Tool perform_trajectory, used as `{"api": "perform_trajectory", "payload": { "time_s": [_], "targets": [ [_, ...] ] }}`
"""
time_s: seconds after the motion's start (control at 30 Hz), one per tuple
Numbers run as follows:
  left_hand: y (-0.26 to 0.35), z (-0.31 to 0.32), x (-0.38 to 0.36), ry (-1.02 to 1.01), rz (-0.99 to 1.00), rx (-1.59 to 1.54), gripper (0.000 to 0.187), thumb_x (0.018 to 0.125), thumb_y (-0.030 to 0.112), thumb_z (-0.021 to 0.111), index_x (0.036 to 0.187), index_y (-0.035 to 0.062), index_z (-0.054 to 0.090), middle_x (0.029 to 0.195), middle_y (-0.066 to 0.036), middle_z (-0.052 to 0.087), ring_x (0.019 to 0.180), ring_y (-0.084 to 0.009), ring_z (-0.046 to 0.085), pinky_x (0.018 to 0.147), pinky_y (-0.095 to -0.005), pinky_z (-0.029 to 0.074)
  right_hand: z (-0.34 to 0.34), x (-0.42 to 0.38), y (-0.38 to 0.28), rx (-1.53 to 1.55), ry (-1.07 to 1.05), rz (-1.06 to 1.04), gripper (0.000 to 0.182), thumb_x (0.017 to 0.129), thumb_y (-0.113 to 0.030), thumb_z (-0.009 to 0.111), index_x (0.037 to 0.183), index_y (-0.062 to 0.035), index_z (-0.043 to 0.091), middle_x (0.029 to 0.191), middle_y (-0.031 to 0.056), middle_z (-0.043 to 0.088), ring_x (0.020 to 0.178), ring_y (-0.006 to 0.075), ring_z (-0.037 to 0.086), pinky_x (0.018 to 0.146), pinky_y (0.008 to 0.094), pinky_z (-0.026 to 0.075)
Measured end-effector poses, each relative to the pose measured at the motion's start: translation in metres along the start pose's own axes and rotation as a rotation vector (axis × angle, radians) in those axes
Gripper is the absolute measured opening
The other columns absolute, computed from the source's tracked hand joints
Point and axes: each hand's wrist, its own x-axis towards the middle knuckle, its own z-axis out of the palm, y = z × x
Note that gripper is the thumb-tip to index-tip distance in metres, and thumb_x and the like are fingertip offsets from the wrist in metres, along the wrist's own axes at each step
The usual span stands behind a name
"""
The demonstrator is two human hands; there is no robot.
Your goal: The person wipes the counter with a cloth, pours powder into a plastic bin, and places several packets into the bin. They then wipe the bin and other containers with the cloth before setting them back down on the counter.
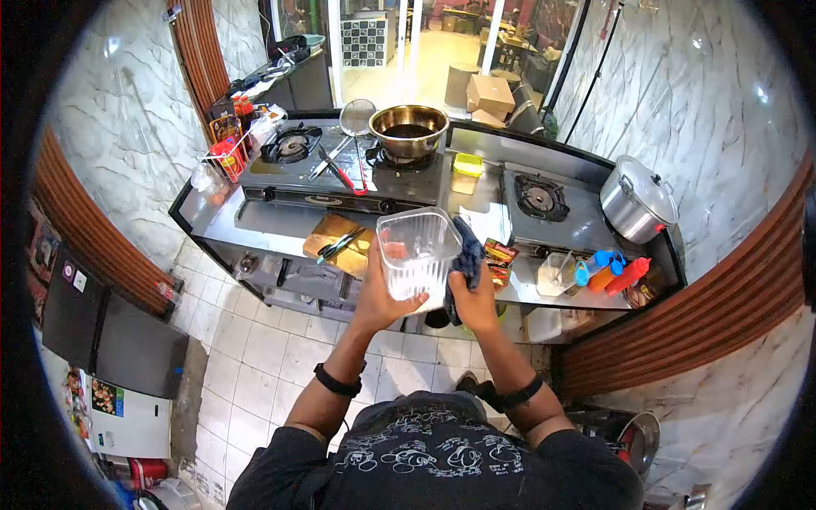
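A clear ribbed plastic container (418,246) is held up in front of the counter, its open top facing the camera. My left hand (380,293) is wrapped round its left side, with the thumb across the lower front. At the container's right side, my right hand (473,297) grips a dark blue cloth (467,246), which lies against the container wall. Behind and to the left, scissors (342,244) rest on a wooden cutting board (336,238). Seasoning packets (500,255) lie just right of the cloth.
A gold-coloured pot (409,123) of dark liquid sits on the rear burner, beside a strainer (357,117) and red-handled tongs (342,174). Farther right are a second burner (541,197), a large lidded pot (637,200) and squeeze bottles (627,276). A yellow-lidded tub (467,172) stands between the stoves.
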Motion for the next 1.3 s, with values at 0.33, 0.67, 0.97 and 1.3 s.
{"api": "perform_trajectory", "payload": {
  "time_s": [0.33,0.67,0.97,1.3],
  "targets": [
    [0.004,0.004,-0.005,-0.266,-0.053,-0.562,0.112,0.058,0.029,0.084,0.146,0.0082,0.019,0.125,-0.011,0.046,0.118,-0.0241,0.048,0.099,-0.0376,0.042,-0.033,-0.001,0.020,0.397,0.093,0.598,0.067,0.088,-0.053,0.059,0.128,0.0007,0.049,0.122,0.0085,0.056,0.109,0.0172,0.053,0.095,0.0325,0.042],
    [-0.012,0.025,-0.004,0.062,0.172,-0.414,0.106,0.070,0.026,0.079,0.146,0.0006,0.009,0.129,-0.013,0.040,0.121,-0.0249,0.042,0.104,-0.0377,0.034,0.003,0.005,-0.001,0.879,0.189,0.621,0.059,0.093,-0.052,0.049,0.129,-0.0045,0.050,0.124,0.0095,0.060,0.107,0.0240,0.061,0.093,0.0384,0.048],
    [-0.029,0.035,0.006,0.297,0.180,-0.186,0.098,0.071,0.008,0.072,0.145,0.0002,0.008,0.129,-0.014,0.037,0.121,-0.0262,0.041,0.104,-0.0392,0.036,-0.016,-0.019,0.017,0.539,0.237,0.596,0.043,0.093,-0.029,0.059,0.127,-0.0032,0.051,0.116,0.0102,0.062,0.101,0.0229,0.063,0.091,0.0383,0.050],
    [-0.057,0.060,0.009,0.006,0.297,0.505,0.093,0.067,0.026,0.080,0.138,-0.0011,0.028,0.133,-0.016,0.034,0.125,-0.0312,0.036,0.108,-0.0423,0.028,-0.037,-0.022,0.049,1.015,0.169,0.714,0.060,0.098,-0.050,0.037,0.130,-0.0007,0.049,0.124,0.0132,0.059,0.109,0.0235,0.060,0.095,0.0373,0.047]
  ]
}}
